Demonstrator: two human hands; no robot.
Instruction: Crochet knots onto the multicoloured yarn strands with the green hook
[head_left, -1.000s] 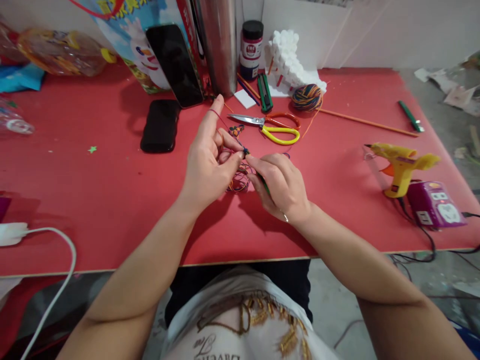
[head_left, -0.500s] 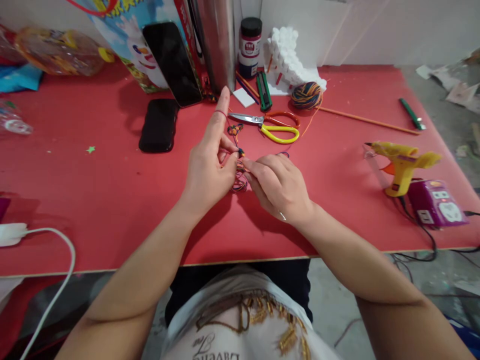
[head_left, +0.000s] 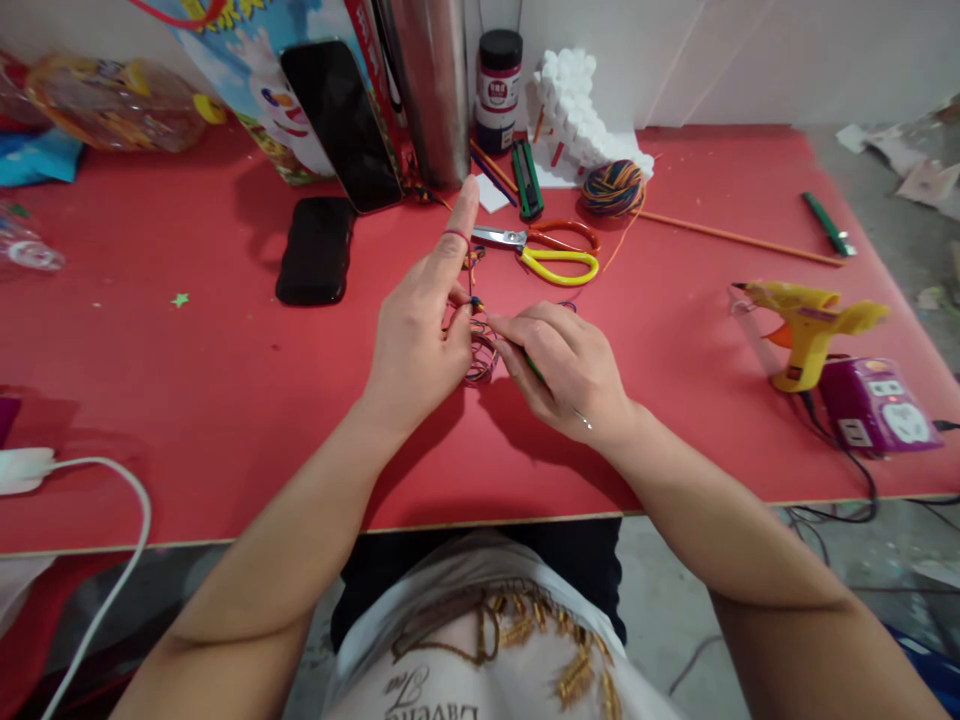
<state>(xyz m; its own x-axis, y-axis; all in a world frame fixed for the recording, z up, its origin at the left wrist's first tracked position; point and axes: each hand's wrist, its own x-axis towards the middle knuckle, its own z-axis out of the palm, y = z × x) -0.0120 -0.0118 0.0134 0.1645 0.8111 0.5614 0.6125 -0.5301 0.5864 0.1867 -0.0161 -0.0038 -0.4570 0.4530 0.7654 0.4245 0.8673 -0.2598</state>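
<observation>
Clearly, the left hand point(head_left: 418, 325) pinches the knotted piece point(head_left: 478, 304) at its fingertips, a strand point(head_left: 457, 233) round its raised forefinger; just rightward, the right hand point(head_left: 566, 362) grips the green tool point(head_left: 535, 368), its long axis slanting up-left toward the piece.

One camera, worn on the person's head, faced forward and steeply down. Near view, I noted: shirt front point(head_left: 480, 650) at the bottom edge, forearms point(head_left: 292, 530) rising from the lower corners, left hand point(head_left: 420, 325) and right hand point(head_left: 570, 365) about mid-frame. Wide enough to take in most of the red table point(head_left: 187, 400), pale wall point(head_left: 735, 60) along the top.
</observation>
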